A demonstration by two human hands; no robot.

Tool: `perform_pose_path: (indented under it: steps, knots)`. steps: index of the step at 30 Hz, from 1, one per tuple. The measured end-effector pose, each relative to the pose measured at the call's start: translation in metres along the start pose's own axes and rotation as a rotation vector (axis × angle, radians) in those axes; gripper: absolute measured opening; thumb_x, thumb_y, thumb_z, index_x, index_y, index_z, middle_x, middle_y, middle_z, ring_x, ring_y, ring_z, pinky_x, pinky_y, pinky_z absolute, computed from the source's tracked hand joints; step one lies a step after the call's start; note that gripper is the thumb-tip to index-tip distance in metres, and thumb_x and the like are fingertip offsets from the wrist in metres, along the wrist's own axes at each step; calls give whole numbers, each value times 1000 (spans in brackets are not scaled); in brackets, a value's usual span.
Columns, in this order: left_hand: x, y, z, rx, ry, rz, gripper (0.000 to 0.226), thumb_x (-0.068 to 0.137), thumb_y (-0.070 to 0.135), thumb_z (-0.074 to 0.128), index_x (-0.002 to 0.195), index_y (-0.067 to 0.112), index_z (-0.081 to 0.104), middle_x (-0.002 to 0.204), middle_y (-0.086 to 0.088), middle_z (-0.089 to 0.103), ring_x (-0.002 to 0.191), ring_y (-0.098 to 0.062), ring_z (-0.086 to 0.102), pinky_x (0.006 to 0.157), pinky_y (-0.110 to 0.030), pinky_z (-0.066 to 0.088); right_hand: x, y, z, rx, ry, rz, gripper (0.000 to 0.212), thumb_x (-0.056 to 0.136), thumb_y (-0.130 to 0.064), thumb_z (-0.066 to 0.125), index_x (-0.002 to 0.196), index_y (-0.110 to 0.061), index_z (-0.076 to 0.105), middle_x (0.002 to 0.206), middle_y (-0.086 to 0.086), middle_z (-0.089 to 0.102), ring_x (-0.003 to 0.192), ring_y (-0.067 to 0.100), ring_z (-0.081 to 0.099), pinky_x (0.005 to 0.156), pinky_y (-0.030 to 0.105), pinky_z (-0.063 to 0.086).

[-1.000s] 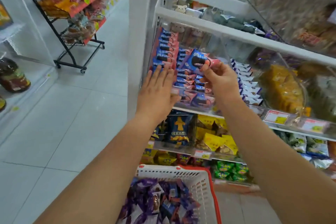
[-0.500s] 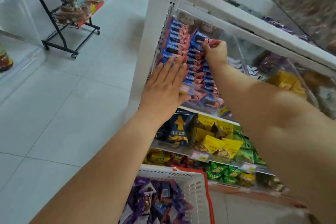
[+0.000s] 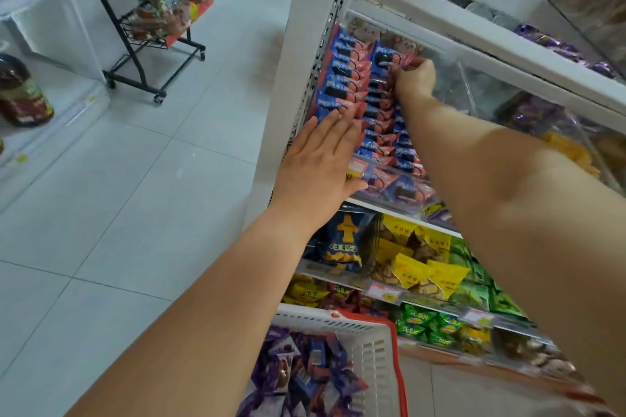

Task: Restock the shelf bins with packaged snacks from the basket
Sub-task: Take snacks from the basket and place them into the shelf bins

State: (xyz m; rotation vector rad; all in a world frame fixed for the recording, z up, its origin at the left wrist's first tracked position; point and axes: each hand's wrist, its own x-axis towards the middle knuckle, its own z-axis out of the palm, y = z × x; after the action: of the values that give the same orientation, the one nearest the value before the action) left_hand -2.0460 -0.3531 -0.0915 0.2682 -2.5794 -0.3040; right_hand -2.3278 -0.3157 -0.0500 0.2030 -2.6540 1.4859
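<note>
While both arms reach into the shelf:
Left hand: fingers straight, flat against the front of the blue-pink packets.
Right hand: pinches one packet at the back of the second row.
Bin: clear-fronted, two packed rows.
Basket: below, holding purple snacks.

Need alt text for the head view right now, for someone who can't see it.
The right hand pinches a blue-and-pink snack packet at the back of a shelf bin, while the left hand lies flat on the front packets. A white basket of purple snacks sits below.
</note>
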Motion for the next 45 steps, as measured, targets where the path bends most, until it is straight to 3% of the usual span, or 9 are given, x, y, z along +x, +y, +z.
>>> perform_pose_path:
  steps: [4,14,18,23,26,32,36,42,45]
  knots:
    - [0,1,1,-4,9,-2,84,86,54,63,152,12,31,159,-4,29,148,-22,23,119,-34,1,0,6,3,-37,-20,20,37,89,-27,70,117,-10,53,103,-1,56,94,12,52,84,25,44]
    - [-1,2,1,-30,9,-24,83,84,53,66,150,11,37,155,-7,37,146,-23,29,119,-35,4,1,15,-10,10,-24,21,34,86,-28,73,110,-14,54,96,-7,57,95,12,56,92,31,48]
    - [-1,3,-2,-37,-16,-27,84,87,54,61,153,14,28,160,-4,28,149,-21,20,117,-31,-6,2,19,-17,-7,-46,44,50,84,-25,75,124,-10,50,113,2,59,106,17,56,97,33,46]
    - [-1,3,-2,-45,-8,-32,84,90,55,58,155,15,23,162,-2,22,150,-19,15,117,-30,-7,7,18,-11,-125,-87,107,54,70,-52,79,110,-19,67,106,1,69,104,26,61,95,42,50]
    - [-1,2,-1,-50,-13,-34,84,89,55,58,155,16,23,162,-2,23,150,-19,15,117,-31,-7,11,18,-3,-242,-116,117,68,64,-61,79,112,-14,69,109,9,69,106,33,60,95,45,50]
    - [-1,3,1,-35,-6,-37,84,86,54,64,152,13,33,158,-5,33,147,-22,25,119,-34,2,1,3,-1,-166,-51,-50,22,85,-33,70,99,-23,57,107,1,68,102,23,63,92,42,51]
    - [-1,2,1,-38,1,-36,84,84,54,66,150,12,35,156,-6,36,146,-22,28,119,-33,3,1,11,-1,-115,-67,-29,26,88,-25,67,112,-15,64,112,6,68,102,23,63,91,38,51]
    - [-1,2,0,-43,-4,-40,84,85,54,65,151,12,35,156,-6,35,146,-22,27,118,-33,2,-2,18,-3,-114,-81,19,28,85,-34,67,105,-15,71,101,6,71,95,23,65,77,30,49]
    - [-1,2,-1,-47,-10,-37,84,87,54,63,152,13,30,159,-5,31,148,-21,23,118,-32,-1,0,15,-3,-76,-106,37,42,78,-37,74,113,-17,60,112,4,67,105,24,63,90,38,51]
